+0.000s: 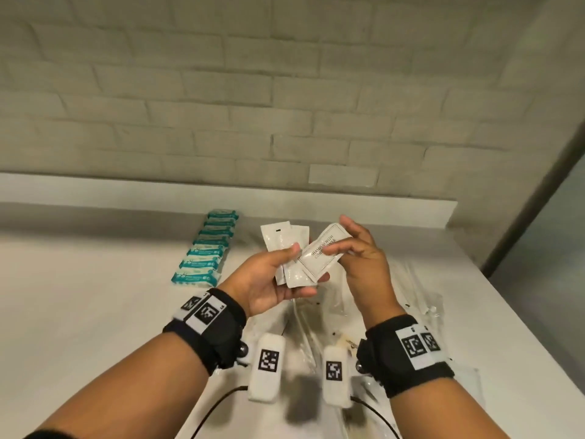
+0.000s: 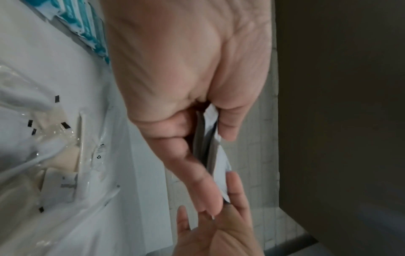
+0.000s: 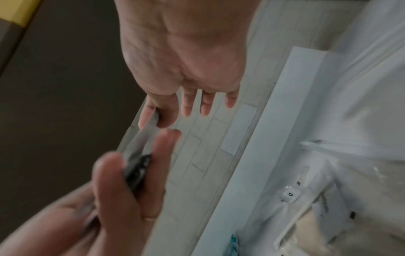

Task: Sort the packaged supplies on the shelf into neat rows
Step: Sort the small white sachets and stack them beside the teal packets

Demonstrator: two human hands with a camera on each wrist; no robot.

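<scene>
Above the white shelf (image 1: 95, 305) my left hand (image 1: 275, 280) grips a fan of white sachets (image 1: 278, 239) between thumb and fingers. My right hand (image 1: 361, 251) pinches the front sachet (image 1: 323, 258), printed "shampoo with conditioner", with thumb and forefinger; its other fingers are spread. In the left wrist view the sachet edges (image 2: 210, 138) show between thumb and fingers of the left hand (image 2: 197, 121). The right wrist view shows the right hand (image 3: 175, 69) pinching the sachet edge (image 3: 144, 131). A neat row of teal-and-white packets (image 1: 205, 248) lies on the shelf to the left.
Clear plastic-wrapped items (image 1: 418, 296) lie loose on the shelf under and to the right of my hands. A white brick wall (image 1: 285, 106) backs the shelf, whose right edge (image 1: 506, 312) drops off beside a dark frame.
</scene>
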